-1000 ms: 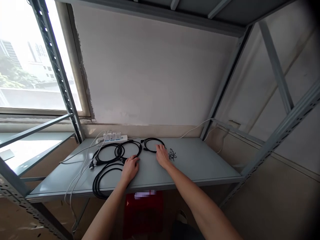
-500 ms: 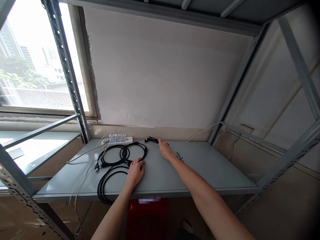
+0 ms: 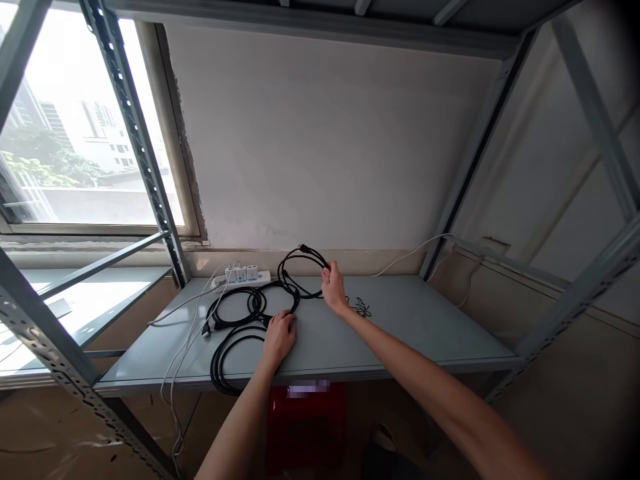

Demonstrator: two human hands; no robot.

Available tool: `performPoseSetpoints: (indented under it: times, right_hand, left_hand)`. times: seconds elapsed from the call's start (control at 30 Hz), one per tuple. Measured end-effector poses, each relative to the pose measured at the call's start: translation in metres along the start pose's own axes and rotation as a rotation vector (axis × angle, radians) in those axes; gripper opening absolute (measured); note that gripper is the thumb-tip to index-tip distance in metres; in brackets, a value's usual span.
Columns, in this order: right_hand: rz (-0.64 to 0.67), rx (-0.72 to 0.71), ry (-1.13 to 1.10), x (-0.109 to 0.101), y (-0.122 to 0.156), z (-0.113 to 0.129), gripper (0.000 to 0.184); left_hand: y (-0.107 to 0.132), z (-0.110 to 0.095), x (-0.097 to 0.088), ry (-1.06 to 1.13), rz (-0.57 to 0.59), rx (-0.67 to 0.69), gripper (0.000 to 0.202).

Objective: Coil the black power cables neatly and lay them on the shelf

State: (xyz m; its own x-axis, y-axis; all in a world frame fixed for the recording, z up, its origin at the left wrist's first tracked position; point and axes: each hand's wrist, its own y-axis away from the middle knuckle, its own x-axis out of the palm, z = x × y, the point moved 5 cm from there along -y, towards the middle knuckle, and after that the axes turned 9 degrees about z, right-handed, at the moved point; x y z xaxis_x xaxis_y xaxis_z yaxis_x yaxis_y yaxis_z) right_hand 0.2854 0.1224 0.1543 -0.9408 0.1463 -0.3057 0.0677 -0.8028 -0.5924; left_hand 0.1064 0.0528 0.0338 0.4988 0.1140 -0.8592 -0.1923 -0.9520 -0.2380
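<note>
My right hand [image 3: 333, 287] is closed around a looped black cable [image 3: 303, 249] and holds it raised above the back of the grey shelf. A connector end of this cable sticks up at the left of its loop. My left hand [image 3: 280, 338] rests palm down on the shelf, fingers spread, against a coiled black cable [image 3: 216, 370] at the front edge. Part of that coil is hidden beneath the hand. Behind it lie more black cable coils [image 3: 209, 310], overlapping, with a plug end showing at their left. Several thin black ties [image 3: 361, 307] lie right of my right hand.
A white power strip [image 3: 245, 280] with plugs stands by the wall, and white cords [image 3: 193, 333] hang over the front edge. Metal uprights [image 3: 133, 127] frame the grey shelf [image 3: 410, 327]. Beneath is a red stool [image 3: 306, 427]. A window [image 3: 90, 133] is at left.
My right hand has lifted the black cable from the shelf, and its bundle has opened into a loop. My left hand stays by the front coil. The view has shifted slightly.
</note>
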Motion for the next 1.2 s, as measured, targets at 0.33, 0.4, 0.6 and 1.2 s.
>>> performPoseSetpoints:
  times: [0.33, 0.4, 0.6, 1.2]
  right_hand:
    - [-0.134, 0.102, -0.709, -0.044, -0.045, 0.084, 0.025]
    - [-0.151, 0.096, -0.732, -0.051, -0.047, 0.090, 0.026]
    - [-0.067, -0.058, -0.358, -0.042, 0.006, 0.080, 0.017]
    - [0.431, -0.156, 0.420, 0.019, 0.159, 0.008, 0.023]
  left_hand:
    - [-0.001, 0.000, 0.002, -0.036, 0.015, 0.018, 0.043]
    - [0.000, -0.001, 0.000, -0.040, 0.019, 0.020, 0.045]
    - [0.000, -0.001, 0.000, -0.047, 0.017, 0.037, 0.062]
    - [-0.003, 0.006, 0.003, 0.021, -0.076, 0.052, 0.037]
